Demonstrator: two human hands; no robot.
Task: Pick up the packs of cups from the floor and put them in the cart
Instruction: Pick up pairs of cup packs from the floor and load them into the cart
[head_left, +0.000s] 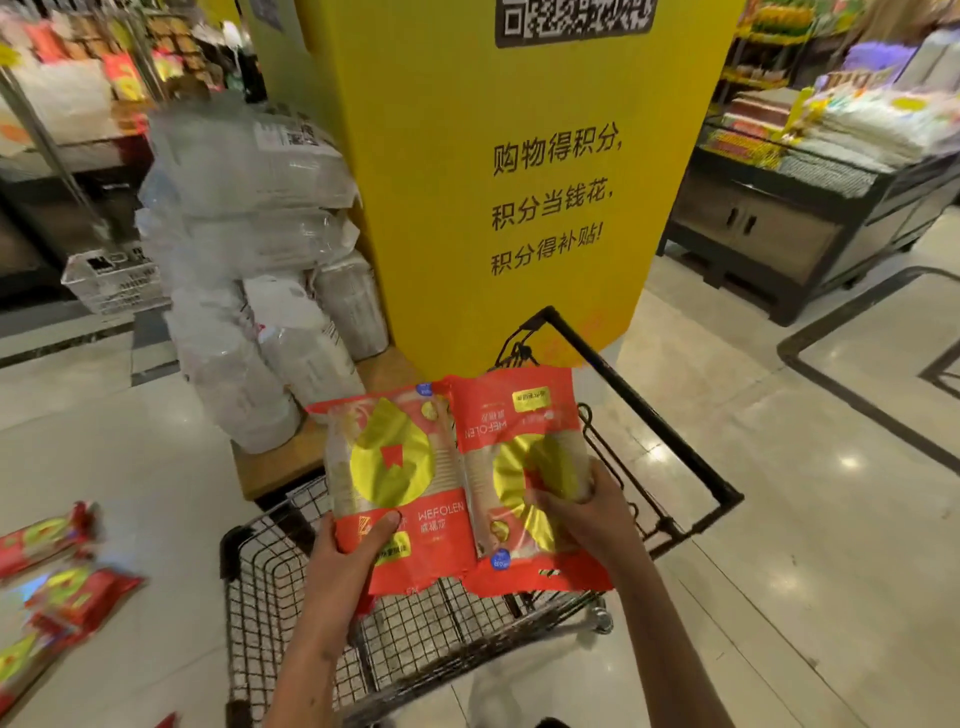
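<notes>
I hold two red-and-gold packs of cups side by side above the black wire cart (291, 613). My left hand (353, 551) grips the lower end of the left pack (395, 467), thumb on its front. My right hand (587, 514) grips the right pack (514, 447) from its right side, fingers curled round it. Both packs hang over the cart's basket, whose floor is partly hidden by them. Several more red packs (57, 582) lie on the tiled floor at the far left.
A yellow pillar with printed text (498, 171) stands just beyond the cart. Clear-wrapped bundles of white goods (249, 249) are stacked on a low wooden platform to its left. Shop shelving (810, 208) stands at the right; a white basket (114, 280) sits at the left.
</notes>
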